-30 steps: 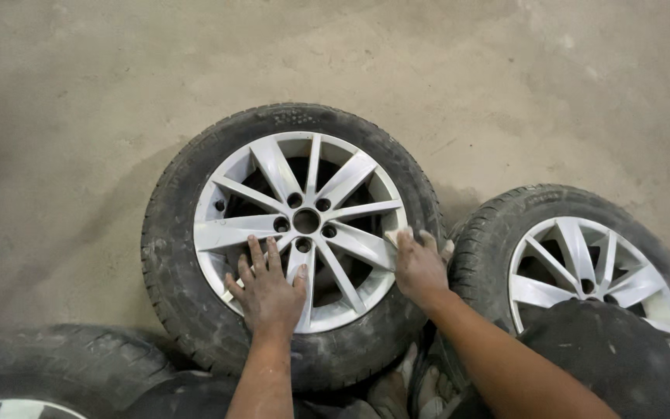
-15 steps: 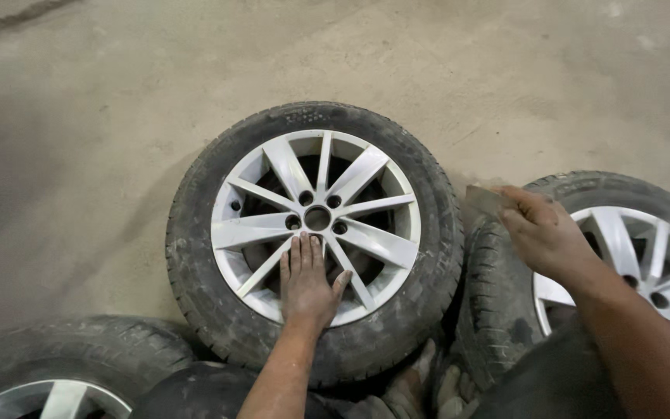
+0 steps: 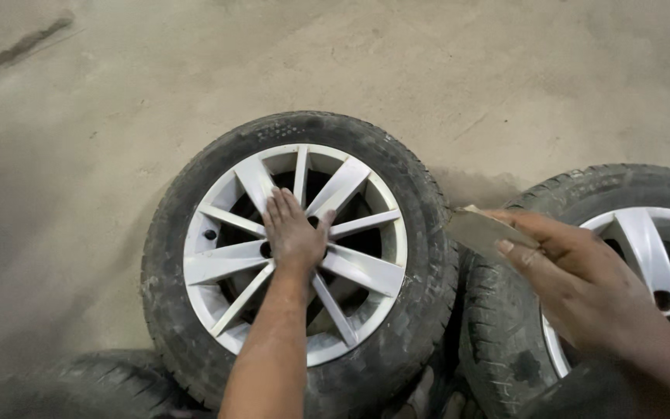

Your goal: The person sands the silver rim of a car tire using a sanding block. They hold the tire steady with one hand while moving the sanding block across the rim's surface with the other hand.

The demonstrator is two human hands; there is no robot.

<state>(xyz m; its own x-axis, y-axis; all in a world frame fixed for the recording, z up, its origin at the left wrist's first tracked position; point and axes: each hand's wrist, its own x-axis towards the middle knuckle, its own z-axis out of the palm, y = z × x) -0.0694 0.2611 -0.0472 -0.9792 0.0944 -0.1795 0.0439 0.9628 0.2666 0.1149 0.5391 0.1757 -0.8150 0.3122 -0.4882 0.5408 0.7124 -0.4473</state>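
**Your hand is flat on the wheel, and your other hand holds a small sheet**

Your left hand (image 3: 295, 233) lies flat on the middle of the silver wheel (image 3: 296, 252). Your fingers are spread out and point to the far side. The hand covers the hub and holds nothing. The wheel sits inside a dirty black tyre (image 3: 420, 233), and the tyre lies flat on the grey floor (image 3: 118, 116) in the middle of the scene.

Your right hand (image 3: 575, 271) is up on the right side. It is above the gap between the middle tyre and a second tyre (image 3: 498, 334) on the right. This hand pinches a small flat grey sheet (image 3: 481, 230) between the thumb and the fingers. I cannot tell what the sheet is made of. The sheet sticks out to the left, toward the middle tyre, but I cannot tell if it touches it.

The second tyre has a silver wheel too, and it lies just beside the middle tyre. A third tyre (image 3: 87, 384) peeks in at the near left corner.
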